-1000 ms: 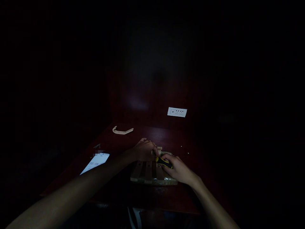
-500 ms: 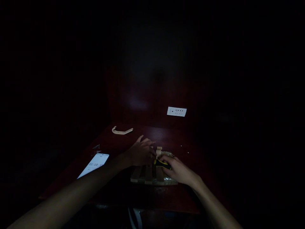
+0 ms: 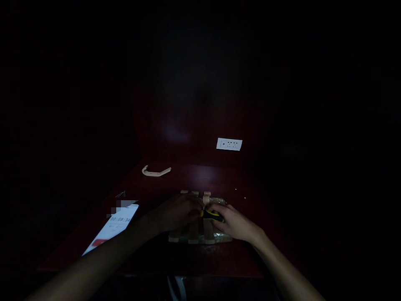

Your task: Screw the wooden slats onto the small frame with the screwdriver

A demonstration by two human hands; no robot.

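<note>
My right hand (image 3: pixel 234 220) is closed around a black and yellow screwdriver (image 3: pixel 212 215), its handle pointing left. Beneath both hands lies a piece made of light wooden slats (image 3: pixel 193 237), with a shiny clear plastic wrapping (image 3: pixel 223 237) at its right side. My left hand (image 3: pixel 184 208) rests over the slats, fingers bent and drawn together close to the screwdriver's left end. What those fingers pinch, if anything, is hidden by the hand and the dark. The screwdriver's tip does not show.
A curved wooden part (image 3: pixel 155 172) lies at the back left of the dark red table (image 3: pixel 200 261). Some thin metal pieces (image 3: pixel 120 194) sit near a lit phone (image 3: pixel 114 228) showing a timer. Two tiny pale bits (image 3: pixel 244 197) lie at right. A socket panel (image 3: pixel 229 144) is on the wall.
My left hand's fingers, raised and spread before, are lowered and bent towards the screwdriver. The right hand keeps its grip. The view has shifted slightly, and more of the phone shows.
</note>
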